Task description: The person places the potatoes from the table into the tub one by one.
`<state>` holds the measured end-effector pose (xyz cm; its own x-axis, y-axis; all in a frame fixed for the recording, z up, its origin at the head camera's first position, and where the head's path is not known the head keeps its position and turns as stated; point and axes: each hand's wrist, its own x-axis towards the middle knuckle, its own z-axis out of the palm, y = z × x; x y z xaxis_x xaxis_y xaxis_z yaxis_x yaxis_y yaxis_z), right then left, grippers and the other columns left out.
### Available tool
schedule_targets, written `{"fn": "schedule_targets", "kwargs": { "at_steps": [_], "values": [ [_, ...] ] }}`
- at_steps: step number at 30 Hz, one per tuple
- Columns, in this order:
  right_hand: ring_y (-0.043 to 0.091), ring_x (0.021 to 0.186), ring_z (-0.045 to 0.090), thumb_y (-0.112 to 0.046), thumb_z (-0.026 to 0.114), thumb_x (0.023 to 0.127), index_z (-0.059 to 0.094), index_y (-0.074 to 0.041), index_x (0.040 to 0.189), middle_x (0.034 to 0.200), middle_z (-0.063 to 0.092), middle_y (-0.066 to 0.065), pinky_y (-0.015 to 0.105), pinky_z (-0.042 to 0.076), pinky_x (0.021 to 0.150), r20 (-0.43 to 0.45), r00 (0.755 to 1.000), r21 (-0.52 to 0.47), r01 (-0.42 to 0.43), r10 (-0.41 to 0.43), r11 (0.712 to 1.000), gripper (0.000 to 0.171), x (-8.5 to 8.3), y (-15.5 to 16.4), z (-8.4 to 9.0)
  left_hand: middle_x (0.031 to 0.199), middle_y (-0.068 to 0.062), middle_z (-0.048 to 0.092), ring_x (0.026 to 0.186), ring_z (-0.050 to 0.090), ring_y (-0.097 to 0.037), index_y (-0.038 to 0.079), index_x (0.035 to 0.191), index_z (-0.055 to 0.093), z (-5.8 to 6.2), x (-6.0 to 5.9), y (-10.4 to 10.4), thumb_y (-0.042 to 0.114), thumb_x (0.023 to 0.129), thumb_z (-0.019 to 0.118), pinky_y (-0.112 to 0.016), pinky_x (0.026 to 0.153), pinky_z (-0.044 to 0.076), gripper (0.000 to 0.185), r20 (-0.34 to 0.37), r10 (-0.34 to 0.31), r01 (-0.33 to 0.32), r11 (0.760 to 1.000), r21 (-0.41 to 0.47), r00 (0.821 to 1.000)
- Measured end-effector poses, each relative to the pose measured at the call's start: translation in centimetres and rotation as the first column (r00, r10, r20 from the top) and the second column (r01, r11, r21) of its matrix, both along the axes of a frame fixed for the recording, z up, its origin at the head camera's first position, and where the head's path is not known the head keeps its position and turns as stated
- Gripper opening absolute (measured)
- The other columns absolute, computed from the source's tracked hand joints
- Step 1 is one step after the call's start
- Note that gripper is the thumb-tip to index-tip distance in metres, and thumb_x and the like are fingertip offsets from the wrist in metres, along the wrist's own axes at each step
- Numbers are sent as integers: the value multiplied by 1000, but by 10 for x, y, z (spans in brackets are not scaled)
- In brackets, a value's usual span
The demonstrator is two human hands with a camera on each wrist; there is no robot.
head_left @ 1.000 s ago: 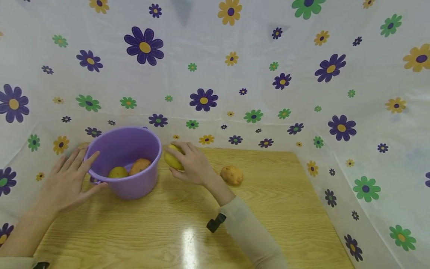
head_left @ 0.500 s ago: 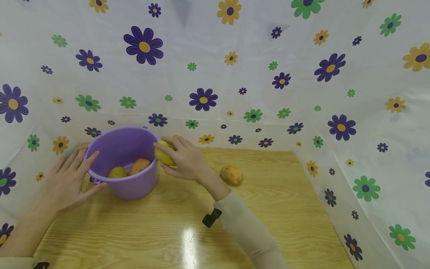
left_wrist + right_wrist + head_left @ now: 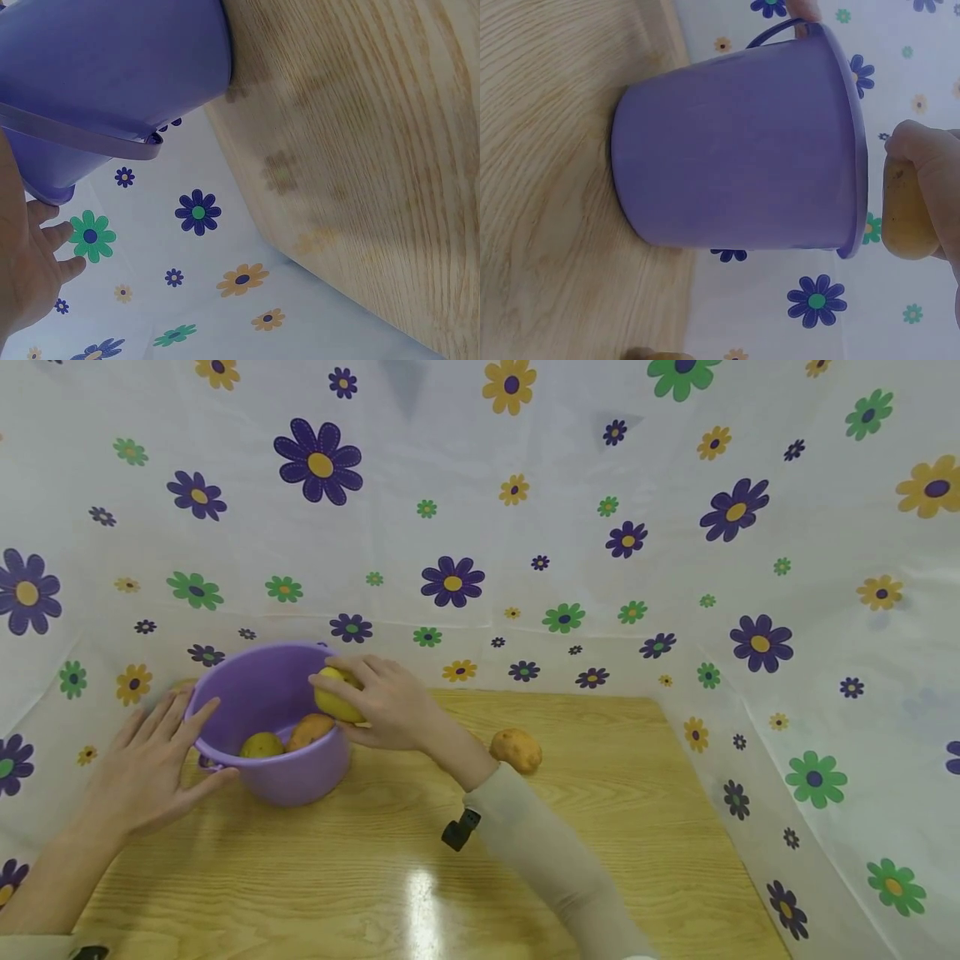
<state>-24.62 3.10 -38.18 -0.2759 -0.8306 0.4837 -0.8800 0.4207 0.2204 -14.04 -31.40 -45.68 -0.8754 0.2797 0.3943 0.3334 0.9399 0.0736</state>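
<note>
Overhead first, head view: right hand [image 3: 386,703] grips a yellow potato [image 3: 335,698] right over the rim of the purple bucket [image 3: 288,777], fingers curled round it, not let go. Left hand [image 3: 153,758] lies flat against the bucket's left side, fingers straight, steadying it. Two potatoes in bucket [image 3: 288,737] sit on the bottom, touching each other. One brown potato [image 3: 516,750] lies on the bench [image 3: 525,877], well apart from the bucket, just past the right forearm. Flower-print sheet [image 3: 525,527] walls the bench on three sides.

Judged progress: two in, a third at the rim, one left on the bench, so more than halfway.

Left wrist view: bucket [image 3: 112,67] from the side with its thin handle hanging down; left hand [image 3: 30,277] shows palm and fingertips open next to it, contact not clear from here. Bench [image 3: 360,150] edge and sheet [image 3: 187,300] fill the rest.

Right wrist view: bucket [image 3: 735,146] side-on, yellow potato [image 3: 907,214] held by the right hand's fingers [image 3: 930,150] just beyond the rim. A left fingertip peeks behind the handle.

No brand, label or writing is readable in any view.
</note>
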Motion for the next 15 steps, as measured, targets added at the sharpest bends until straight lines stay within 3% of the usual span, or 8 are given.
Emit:
{"fn": "schedule_targets", "kwargs": {
  "at_steps": [7,15],
  "values": [
    [27,135,62,-46,70,97,55,-19,152,154,56,11,35,51,119,18,1000,33,6,-7,999,63,-5,-12,9,179,-16,7,169,1,-32,15,169,25,0,-1,1,71,92,61,-42,136,-14,102,9,0,0,1000,1,1000],
    [25,139,58,-48,67,99,53,-22,154,156,56,8,35,49,121,39,999,67,10,-13,998,62,-8,-27,12,179,-17,8,168,1,-32,15,169,24,1,0,1,71,93,61,-42,136,-14,102,20,2,-2,1000,2,1000]
  ]
}}
